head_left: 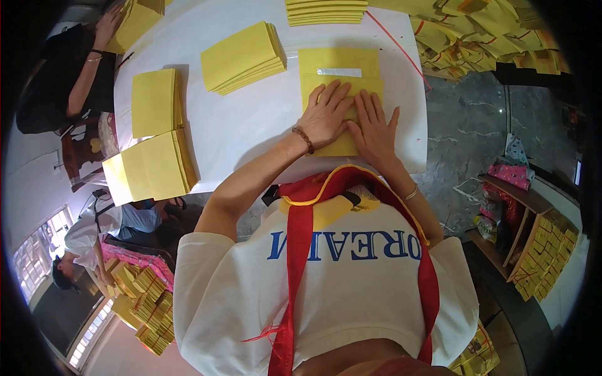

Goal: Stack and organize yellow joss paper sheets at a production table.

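Observation:
A yellow paper envelope lies flat on the white table directly ahead of me, with a pale shiny strip across its upper part. Both palms rest down on its lower half. My left hand, below a brown beaded bracelet, has its fingers stretched toward the strip. Close beside it on the right is my right hand, fingers extended and thumb pointing at the left hand. Neither hand grips anything. The paper beneath the palms is hidden.
Stacks of yellow envelopes stand on the table: one upper left, two along the left edge, one at the far edge. A red cord lies right. Envelopes heap far right. Two people work at left.

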The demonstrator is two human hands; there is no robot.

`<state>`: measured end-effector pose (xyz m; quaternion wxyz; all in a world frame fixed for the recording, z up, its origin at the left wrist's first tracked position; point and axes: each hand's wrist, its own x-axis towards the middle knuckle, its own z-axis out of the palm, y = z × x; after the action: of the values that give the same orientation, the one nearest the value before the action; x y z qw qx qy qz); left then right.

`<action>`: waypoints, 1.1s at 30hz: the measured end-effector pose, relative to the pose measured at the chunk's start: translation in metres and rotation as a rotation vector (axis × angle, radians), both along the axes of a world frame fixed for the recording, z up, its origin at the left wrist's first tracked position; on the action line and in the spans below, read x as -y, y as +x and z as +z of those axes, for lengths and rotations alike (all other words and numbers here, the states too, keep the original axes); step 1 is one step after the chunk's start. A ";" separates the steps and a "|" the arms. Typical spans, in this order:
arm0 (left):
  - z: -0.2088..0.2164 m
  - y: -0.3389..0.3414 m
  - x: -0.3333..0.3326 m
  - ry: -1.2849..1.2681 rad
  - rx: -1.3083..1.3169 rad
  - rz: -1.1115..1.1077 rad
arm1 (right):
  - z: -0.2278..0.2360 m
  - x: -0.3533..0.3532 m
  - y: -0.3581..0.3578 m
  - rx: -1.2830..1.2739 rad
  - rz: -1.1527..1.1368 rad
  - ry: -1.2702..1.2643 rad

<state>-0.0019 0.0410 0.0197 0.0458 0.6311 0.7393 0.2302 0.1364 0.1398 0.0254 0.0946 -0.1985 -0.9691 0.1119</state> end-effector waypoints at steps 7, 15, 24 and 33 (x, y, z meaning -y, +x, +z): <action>0.016 -0.004 0.028 0.116 0.116 -0.107 | -0.006 0.002 -0.005 0.025 -0.030 -0.025; 0.013 0.027 0.009 -0.053 -0.468 0.062 | -0.002 -0.028 0.002 -0.288 0.018 -0.796; 0.102 -0.077 0.027 0.469 -0.284 0.238 | 0.010 -0.020 0.034 -0.781 -0.555 -1.096; 0.002 -0.163 0.066 0.070 -0.523 0.457 | -0.044 -0.002 0.051 -0.794 -0.621 -1.428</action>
<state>-0.1649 -0.0251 0.0216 -0.2195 0.4880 0.8400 0.0902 0.1873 0.1415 -0.0187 0.3046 -0.4118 -0.4645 0.7224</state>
